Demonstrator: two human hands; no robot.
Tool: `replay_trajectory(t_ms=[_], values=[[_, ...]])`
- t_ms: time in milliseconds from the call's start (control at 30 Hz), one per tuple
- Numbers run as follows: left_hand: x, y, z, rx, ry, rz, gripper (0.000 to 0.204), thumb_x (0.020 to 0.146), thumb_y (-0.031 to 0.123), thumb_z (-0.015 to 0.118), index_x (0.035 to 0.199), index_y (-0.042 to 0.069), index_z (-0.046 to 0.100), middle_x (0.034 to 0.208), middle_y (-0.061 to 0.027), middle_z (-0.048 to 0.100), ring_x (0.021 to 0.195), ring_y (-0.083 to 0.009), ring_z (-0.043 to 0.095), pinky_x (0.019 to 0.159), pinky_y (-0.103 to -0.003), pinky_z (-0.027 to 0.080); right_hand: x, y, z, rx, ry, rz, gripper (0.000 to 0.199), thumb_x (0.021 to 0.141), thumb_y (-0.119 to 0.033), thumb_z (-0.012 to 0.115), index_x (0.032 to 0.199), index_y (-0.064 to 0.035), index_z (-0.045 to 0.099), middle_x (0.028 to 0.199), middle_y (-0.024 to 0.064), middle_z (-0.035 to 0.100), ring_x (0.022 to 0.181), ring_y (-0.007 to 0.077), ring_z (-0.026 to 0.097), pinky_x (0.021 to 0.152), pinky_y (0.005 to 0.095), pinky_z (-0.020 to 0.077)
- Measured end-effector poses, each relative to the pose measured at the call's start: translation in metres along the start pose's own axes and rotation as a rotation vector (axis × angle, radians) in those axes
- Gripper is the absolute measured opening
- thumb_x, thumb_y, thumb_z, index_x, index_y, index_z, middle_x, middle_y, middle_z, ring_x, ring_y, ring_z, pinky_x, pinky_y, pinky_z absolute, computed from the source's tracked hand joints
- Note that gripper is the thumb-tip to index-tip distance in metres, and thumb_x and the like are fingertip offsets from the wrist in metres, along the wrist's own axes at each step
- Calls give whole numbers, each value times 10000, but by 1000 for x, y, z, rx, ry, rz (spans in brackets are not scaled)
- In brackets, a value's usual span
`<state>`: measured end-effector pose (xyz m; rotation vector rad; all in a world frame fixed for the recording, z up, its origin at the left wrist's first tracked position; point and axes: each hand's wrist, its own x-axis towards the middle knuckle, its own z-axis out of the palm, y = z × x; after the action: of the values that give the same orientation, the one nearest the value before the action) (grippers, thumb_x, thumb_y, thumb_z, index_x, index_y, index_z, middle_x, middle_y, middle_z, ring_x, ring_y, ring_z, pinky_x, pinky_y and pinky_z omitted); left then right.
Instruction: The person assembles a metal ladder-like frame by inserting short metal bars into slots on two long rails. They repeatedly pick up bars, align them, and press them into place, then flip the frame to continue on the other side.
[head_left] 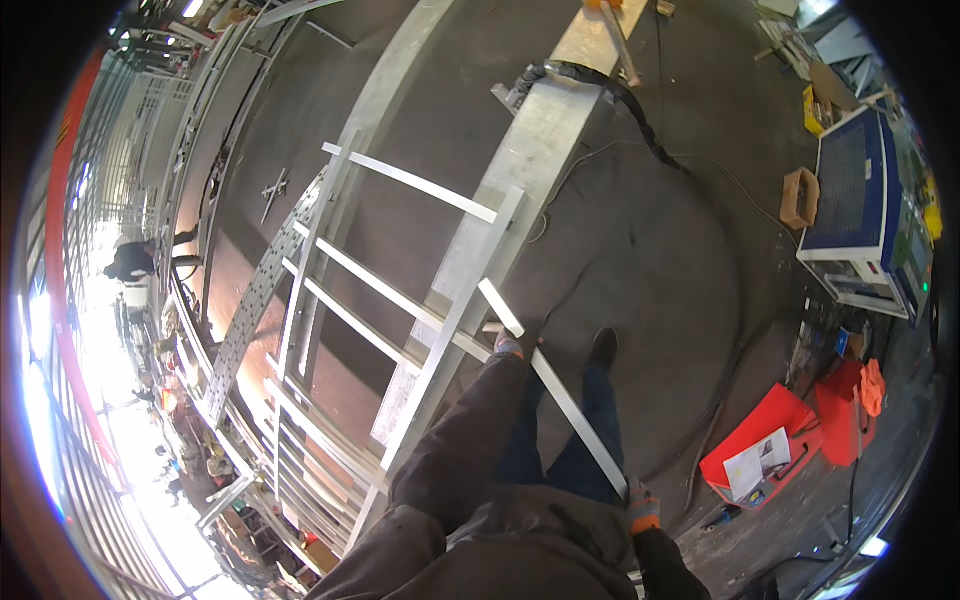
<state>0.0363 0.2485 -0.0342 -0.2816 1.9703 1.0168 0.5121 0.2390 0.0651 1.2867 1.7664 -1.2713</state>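
Observation:
A ladder-like frame of pale metal bars lies across long metal beams, left of my body. My left arm reaches forward to it. At the end of one crossbar, beside a short bright bar piece, is my gloved left hand; its fingers are too small and covered to read. A long flat metal bar slants from near that hand back towards me. Its near end is in my right hand, in a grey and orange glove, closed round it by my right hip.
A wide beam carries a black cable that trails onto the floor. To the right stand a blue and white machine, a cardboard box and a red case with papers. Far left, a person bends over.

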Motion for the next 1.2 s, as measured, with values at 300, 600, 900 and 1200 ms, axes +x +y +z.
replay_trajectory(t_ms=[300,600,900,1200], values=[[-42,24,-5,67,46,-8,220,894,221,681,990,24,662,761,-85,698,704,-214,701,610,-361,552,0,26,48,-569,173,-168,414,916,-343,647,1257,-139,533,896,119,699,851,295,709,689,438,533],[-46,34,-20,229,-38,-21,280,850,313,638,774,55,718,710,-85,710,679,-219,702,632,-357,543,-23,-52,33,-157,-4,5,568,884,-475,679,1297,-114,533,1037,158,718,926,352,689,808,470,498],[-46,34,-27,261,-42,104,292,887,310,645,886,23,699,739,-86,720,659,-209,692,625,-357,540,-27,-55,58,-134,41,-29,494,891,-450,671,1210,-92,554,1011,160,698,844,375,682,769,480,501],[-46,38,-5,192,49,-12,290,891,289,629,853,10,696,746,-93,719,672,-215,692,635,-359,541,6,-30,7,-249,152,-84,395,903,-396,641,1220,-163,606,1007,140,710,785,396,702,673,505,550]])
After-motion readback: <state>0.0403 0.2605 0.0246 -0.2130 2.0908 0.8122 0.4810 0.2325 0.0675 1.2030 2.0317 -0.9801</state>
